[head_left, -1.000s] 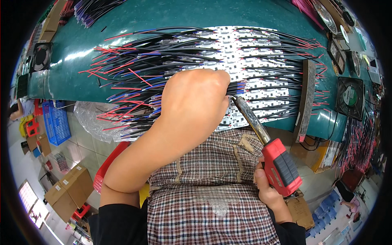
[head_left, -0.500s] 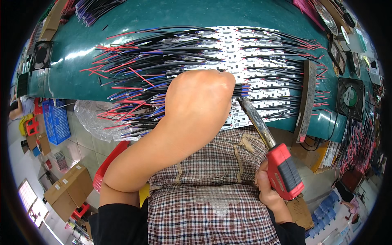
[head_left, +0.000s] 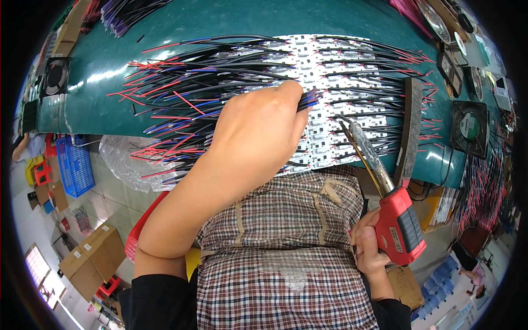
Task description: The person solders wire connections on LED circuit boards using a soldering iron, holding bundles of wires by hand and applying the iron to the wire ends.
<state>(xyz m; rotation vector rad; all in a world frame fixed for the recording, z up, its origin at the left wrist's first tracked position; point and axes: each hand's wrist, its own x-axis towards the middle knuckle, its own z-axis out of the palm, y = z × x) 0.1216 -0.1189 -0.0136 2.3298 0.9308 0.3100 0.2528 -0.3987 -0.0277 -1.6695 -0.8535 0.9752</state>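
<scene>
My left hand (head_left: 258, 121) is closed around a bundle of black cables (head_left: 311, 99), whose blue and red inner wires stick out past the thumb side. It hovers over the middle of a white circuit board panel (head_left: 318, 135). Rows of black cables run out from both sides of this panel. My right hand (head_left: 367, 242) grips a red and black soldering gun (head_left: 401, 226) at the lower right. The gun's metal barrel points up and left, its tip over the panel's right part, apart from the left hand. Whether the tip touches the panel I cannot tell.
A dark flat bar (head_left: 409, 129) lies across the right-hand cables. Small fans stand on the green table (head_left: 181, 25), one fan (head_left: 470, 129) at the right, another fan (head_left: 55, 75) at the left. A clear plastic bag (head_left: 124, 165) hangs by the near left edge.
My left hand has moved left and slightly up with the cable bundle. The soldering gun has shifted right, its tip now farther from the left hand.
</scene>
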